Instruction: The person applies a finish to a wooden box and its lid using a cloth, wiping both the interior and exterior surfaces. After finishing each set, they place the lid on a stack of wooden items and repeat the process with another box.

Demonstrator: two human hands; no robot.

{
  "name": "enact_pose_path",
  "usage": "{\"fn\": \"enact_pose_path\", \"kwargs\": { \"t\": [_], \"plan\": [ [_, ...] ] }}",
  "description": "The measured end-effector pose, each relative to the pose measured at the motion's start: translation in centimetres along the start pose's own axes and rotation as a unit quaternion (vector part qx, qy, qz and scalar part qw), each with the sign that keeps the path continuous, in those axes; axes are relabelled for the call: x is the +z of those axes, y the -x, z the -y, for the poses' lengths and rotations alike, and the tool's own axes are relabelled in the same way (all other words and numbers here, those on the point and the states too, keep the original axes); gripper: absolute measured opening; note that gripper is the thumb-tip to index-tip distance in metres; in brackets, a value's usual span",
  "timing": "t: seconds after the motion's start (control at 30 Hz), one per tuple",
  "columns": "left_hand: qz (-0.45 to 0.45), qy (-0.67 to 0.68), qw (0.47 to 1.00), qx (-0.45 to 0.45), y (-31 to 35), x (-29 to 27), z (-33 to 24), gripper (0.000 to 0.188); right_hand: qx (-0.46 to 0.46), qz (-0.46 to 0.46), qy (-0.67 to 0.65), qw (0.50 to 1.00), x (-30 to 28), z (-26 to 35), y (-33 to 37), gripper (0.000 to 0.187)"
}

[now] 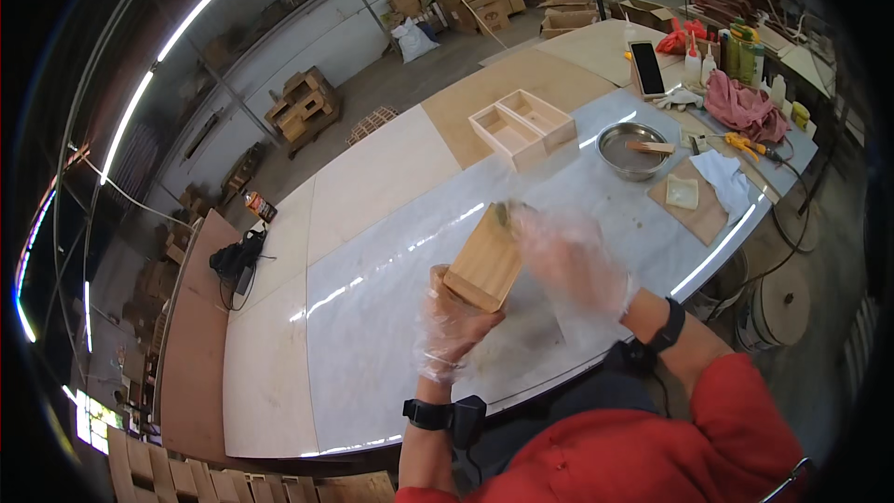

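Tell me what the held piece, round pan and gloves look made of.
Held piece: wood, by its warm tone and grain; whether bare or coated is unclear. Round pan: probably stainless steel, smooth, judging by its silvery, shiny rim. Gloves: likely thin plastic film, glossy, being wrinkled and see-through.

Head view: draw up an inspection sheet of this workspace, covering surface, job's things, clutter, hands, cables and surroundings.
Surface: table partly covered by a grey sheet, with bright reflections.
Job's things: wooden piece, held tilted above the sheet.
Clutter: two-part tray farther out; pan with a wood strip in it; phone and pink cloth at far right; black bundle at left.
Hands: left hand grips the piece; right hand is blurred near its upper end, grip unclear; both in clear gloves.
Cables: black cable hanging off the right side.
Surroundings: cartons, white sack, lidded bucket.
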State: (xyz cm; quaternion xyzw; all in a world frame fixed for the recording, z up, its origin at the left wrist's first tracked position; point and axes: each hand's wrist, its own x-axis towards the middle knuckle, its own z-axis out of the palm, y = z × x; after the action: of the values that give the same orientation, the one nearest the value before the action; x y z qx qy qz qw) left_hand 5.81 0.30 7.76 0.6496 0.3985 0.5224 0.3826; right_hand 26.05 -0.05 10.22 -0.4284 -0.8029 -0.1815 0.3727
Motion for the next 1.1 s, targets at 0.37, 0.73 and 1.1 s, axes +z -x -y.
{"fn": "enact_pose_path", "kwargs": {
  "t": [0.37, 0.73, 1.1],
  "plan": [
    [0.008, -0.111, 0.994, 0.012, 0.3, -0.1, -0.1, 0.061, 0.022, 0.016, -0.087, 0.996, 0.0, -1.0, 0.2, 0.028],
    [0.016, -0.056, 0.998, 0.012, 0.9, -0.7, 0.5, 0.063, 0.21, 0.077, -0.317, 0.922, -1.7, 0.1, 3.9, 0.035],
    [0.057, -0.385, 0.918, 0.084, 1.6, -2.0, 1.6, 0.076, 0.118, 0.017, -0.342, 0.932, -0.2, -0.7, 5.7, 0.026]
  ]
}}
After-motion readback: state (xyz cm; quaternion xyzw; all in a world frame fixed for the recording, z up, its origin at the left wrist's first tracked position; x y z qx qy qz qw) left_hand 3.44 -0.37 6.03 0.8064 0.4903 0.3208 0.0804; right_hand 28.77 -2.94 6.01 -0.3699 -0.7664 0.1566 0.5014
